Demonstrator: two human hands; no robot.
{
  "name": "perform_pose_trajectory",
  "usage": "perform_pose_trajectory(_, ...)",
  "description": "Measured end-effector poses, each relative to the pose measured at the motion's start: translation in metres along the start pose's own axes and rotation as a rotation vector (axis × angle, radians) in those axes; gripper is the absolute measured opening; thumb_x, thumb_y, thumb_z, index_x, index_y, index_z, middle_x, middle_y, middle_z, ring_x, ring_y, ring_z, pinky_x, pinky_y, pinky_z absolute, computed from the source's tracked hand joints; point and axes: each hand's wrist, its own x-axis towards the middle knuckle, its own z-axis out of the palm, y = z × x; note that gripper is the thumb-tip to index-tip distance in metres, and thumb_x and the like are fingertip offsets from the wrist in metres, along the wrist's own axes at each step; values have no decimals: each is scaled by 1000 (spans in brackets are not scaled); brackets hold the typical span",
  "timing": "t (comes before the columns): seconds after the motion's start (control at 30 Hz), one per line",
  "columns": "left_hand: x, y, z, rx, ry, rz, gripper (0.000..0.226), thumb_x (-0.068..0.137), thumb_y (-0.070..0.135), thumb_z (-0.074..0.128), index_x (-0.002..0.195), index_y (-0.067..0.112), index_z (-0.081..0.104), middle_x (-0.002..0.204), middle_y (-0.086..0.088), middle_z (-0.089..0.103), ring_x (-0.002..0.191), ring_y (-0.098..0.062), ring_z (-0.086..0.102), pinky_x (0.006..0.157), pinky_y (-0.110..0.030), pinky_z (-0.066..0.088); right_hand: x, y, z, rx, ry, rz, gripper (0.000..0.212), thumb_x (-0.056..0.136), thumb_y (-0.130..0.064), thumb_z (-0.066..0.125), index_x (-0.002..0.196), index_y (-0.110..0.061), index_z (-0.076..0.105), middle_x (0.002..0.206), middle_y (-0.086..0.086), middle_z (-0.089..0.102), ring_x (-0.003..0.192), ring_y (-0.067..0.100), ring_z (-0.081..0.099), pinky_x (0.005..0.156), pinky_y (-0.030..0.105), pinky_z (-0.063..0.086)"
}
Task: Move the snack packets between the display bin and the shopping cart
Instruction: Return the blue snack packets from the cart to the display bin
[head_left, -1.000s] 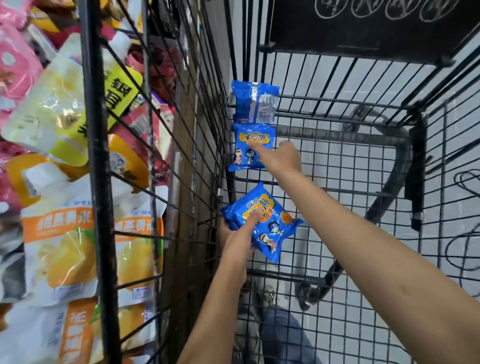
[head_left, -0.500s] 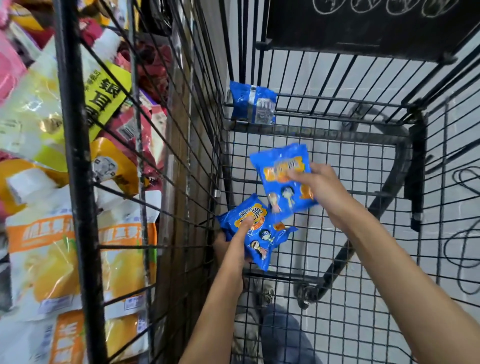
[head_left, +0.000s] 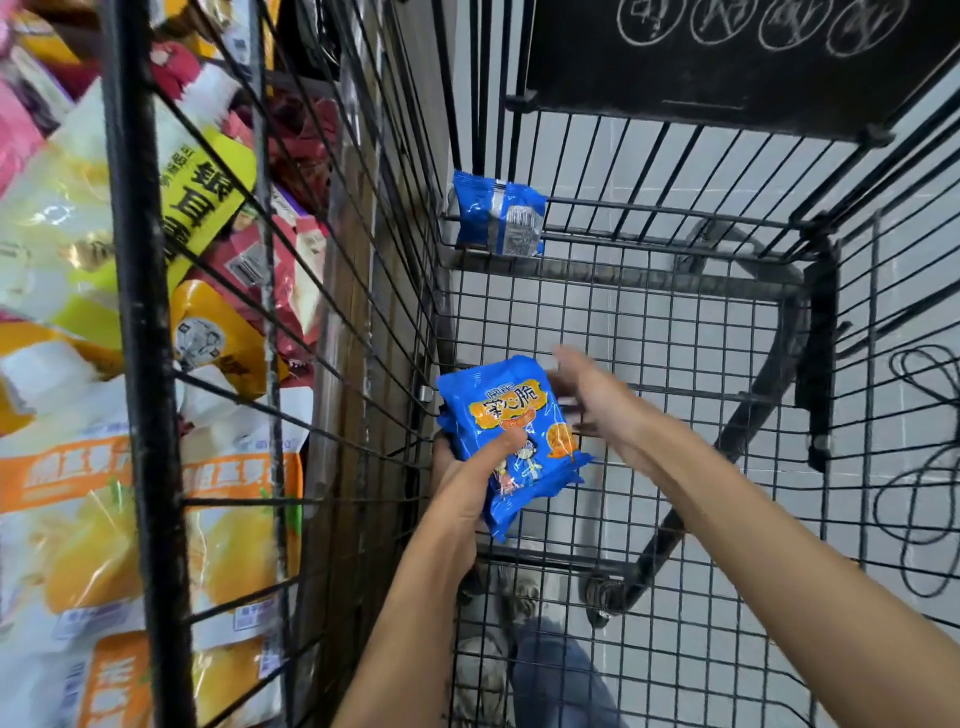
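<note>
Blue foil snack packets (head_left: 511, 441), two stacked, are pinched in the left grip (head_left: 467, 480); a third packet (head_left: 498, 213) lies beyond. The right grip (head_left: 595, 397), holding one earlier, now spreads empty.

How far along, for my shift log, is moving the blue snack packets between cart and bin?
Done: some packets seem gathered into a blue stack. In hand: the left hand grips it; the right hand is open beside it. Left: one blue packet in the far corner of the cart, then probably the display bin.
</note>
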Motion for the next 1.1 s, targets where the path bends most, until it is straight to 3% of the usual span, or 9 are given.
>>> perform_pose_trajectory(0.07,1,0,-1,-17,10,-4,62,70,15,77,125,19,49,94,0,75,77,-17,73,55,-25,56,23,-33,-14,152,152,13,64,91,-63,28,113,-12,59,104,4,65,82,20,60,70,30,46)
perform_pose_trajectory(0.17,2,-2,3,-42,8,-13,68,67,20,76,130,18,49,99,-3,74,79,-17,73,55,-24,55,52,-89,-23,497,59,165,78,83,-74,30,102,-4,60,91,9,71,74,22,67,62,26,49)
perform_pose_trajectory(0.23,2,-2,5,-65,6,-15,71,63,21,77,129,16,50,102,-5,74,78,-17,73,55,-24,55,67,-110,-18,485,28,200,81,84,-74,29,105,-3,61,91,11,73,71,22,71,59,23,50)
perform_pose_trajectory(0.37,6,2,5,-56,-10,-10,68,59,21,76,123,16,53,89,-1,76,72,-16,73,53,-24,55,87,-120,-11,634,39,218,74,86,-66,42,109,1,60,89,19,72,66,26,71,48,25,55)
perform_pose_trajectory(0.5,8,1,2,-61,4,-12,65,63,19,76,124,17,52,89,0,75,71,-14,72,52,-23,55,92,-106,-14,971,-51,171,48,80,-34,71,104,5,60,96,25,69,86,34,70,64,42,58)
perform_pose_trajectory(0.6,4,1,3,-38,-1,12,76,53,25,75,125,18,52,97,-2,74,79,-17,72,57,-24,57,90,-90,-12,852,-93,101,14,86,-13,65,85,0,59,88,16,65,79,25,69,59,32,56)
perform_pose_trajectory(0.73,0,-1,2,-28,16,21,77,56,24,77,128,18,50,107,-6,72,90,-21,70,62,-26,58,76,-68,-16,631,-51,61,5,88,-9,57,84,-7,54,74,5,65,55,15,65,54,25,56)
perform_pose_trajectory(0.83,-12,-4,-2,-22,28,22,56,70,17,76,122,16,54,103,-7,73,87,-23,70,69,-31,56,37,-49,-21,540,-28,-29,11,89,-11,51,80,-16,53,57,-6,67,49,7,64,58,21,49)
perform_pose_trajectory(1.1,-138,4,-12,104,-129,150,68,56,22,77,119,11,54,95,1,74,80,-16,72,58,-24,55,-160,7,-31,713,140,-308,23,88,2,50,97,-18,57,91,0,69,74,15,68,60,24,57)
